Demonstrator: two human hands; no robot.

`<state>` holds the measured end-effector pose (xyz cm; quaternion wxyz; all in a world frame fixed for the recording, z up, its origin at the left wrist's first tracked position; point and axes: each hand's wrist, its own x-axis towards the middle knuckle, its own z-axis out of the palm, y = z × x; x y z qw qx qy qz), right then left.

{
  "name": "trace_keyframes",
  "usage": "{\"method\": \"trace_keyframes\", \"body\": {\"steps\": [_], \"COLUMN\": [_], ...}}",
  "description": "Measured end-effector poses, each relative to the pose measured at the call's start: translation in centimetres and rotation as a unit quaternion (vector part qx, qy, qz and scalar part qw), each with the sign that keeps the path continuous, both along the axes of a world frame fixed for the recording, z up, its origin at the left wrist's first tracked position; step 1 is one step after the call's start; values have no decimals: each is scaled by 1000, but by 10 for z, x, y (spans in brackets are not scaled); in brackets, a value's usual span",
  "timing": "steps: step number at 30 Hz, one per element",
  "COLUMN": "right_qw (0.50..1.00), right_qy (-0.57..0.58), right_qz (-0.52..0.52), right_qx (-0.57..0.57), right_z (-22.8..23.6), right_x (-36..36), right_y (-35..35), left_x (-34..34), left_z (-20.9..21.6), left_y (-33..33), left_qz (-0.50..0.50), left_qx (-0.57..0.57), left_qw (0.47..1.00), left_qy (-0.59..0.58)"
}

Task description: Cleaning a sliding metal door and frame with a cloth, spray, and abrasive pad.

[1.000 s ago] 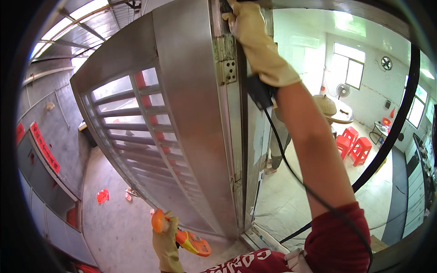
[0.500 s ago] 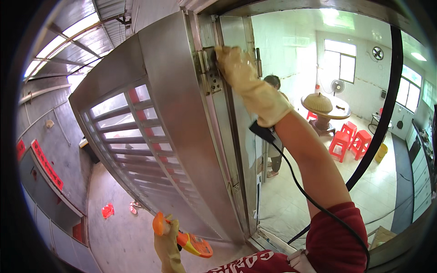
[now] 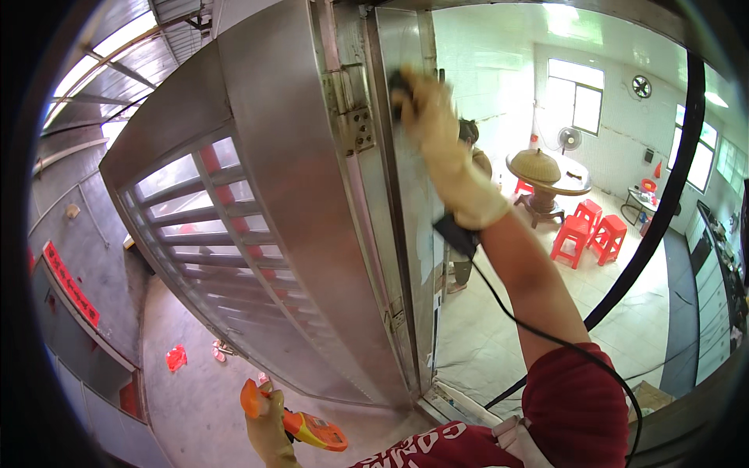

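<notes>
My right hand [image 3: 437,129], in a cream rubber glove, is raised high against the metal door frame [image 3: 400,164]. Its fingers are closed on a small dark pad [image 3: 400,92], smeared by motion, so its exact kind is hidden. Low down, my left hand [image 3: 269,425], also gloved, grips an orange and yellow spray bottle [image 3: 316,430] by its neck; the orange spray head [image 3: 250,398] sticks up beside the thumb. The bottle lies tilted, its base toward the right. The open metal door [image 3: 289,164] with slatted panes fills the middle, its hinge [image 3: 357,129] just left of my right hand.
A black cable [image 3: 538,331] runs from a black box [image 3: 456,235] at my right wrist down my arm. Inside the doorway stand a person [image 3: 480,160], a round table [image 3: 573,178] and red stools [image 3: 571,240]. Red cloth [image 3: 177,357] lies on the floor at left.
My right hand has moved from the hinge rightward onto the frame's face, and the dark pad now shows. The left hand with the spray bottle sits slightly lower and further left in view.
</notes>
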<state>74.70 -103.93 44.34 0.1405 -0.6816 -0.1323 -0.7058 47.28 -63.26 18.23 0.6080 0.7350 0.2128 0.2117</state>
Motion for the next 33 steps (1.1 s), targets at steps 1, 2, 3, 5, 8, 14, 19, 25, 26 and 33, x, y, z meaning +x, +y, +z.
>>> {"method": "trace_keyframes", "body": {"steps": [1,2,3,5,8,14,19,25,26,33], "right_qw": [1000,1000,999,984,990,983,961,991,992,963], "right_qy": [-16,-15,35,156,72,173,274,66,44,147], "right_qz": [9,0,13,-71,-114,-26,28,-109,-93,-216], "right_qx": [6,5,-20,-40,32,55,36,37,69,-59], "right_z": [-40,-47,-53,-38,70,12,-49,93,108,56], "right_x": [-7,-15,-24,-18,-11,-10,-33,-4,-2,-18], "right_y": [8,-2,-9,-14,-29,-18,-20,-40,-59,25], "left_x": [1,4,6,7,18,17,21,25,31,23], "left_z": [-1,2,9,10,10,-5,23,14,5,-31], "left_y": [0,-4,-7,-11,-22,-38,-55,-58,-56,-9], "left_qz": [23,14,-2,-18,-99,-116,-131,-154,-163,-180], "left_qx": [9,8,15,25,-3,-100,-58,-1,-4,-51], "left_qw": [1000,1000,1000,998,995,986,990,987,986,978], "left_qy": [-4,-3,23,55,31,-60,-3,-36,-43,-89]}}
